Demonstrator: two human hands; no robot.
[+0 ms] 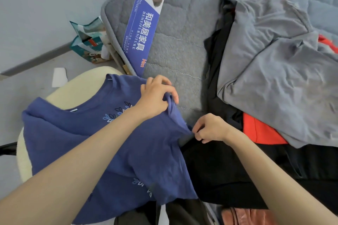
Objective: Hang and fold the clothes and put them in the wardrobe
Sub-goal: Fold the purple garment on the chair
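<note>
Grey mattress [175, 45], both hands pinching blue shirt [73, 133] edge

The left hand [157, 95] grips a bunched fold of the blue T-shirt [155, 160], which is draped over a cream chair seat [76, 86]. Just right of its fingers [162, 82], the right hand [210, 128] pinches the shirt's edge. Beyond the fingers lies the grey mattress [173, 51]. To their right, grey garments [265, 71] lie over black clothes [219, 170] and red clothes [259, 131].

Blue tee [146, 151] w/ leaf print, spread flat over cream seat [76, 86], right edge bunched & lifted. Grey tops [274, 78] crumpled on mattress [173, 42], atop black clothes [219, 170] & red garment [259, 131].
</note>
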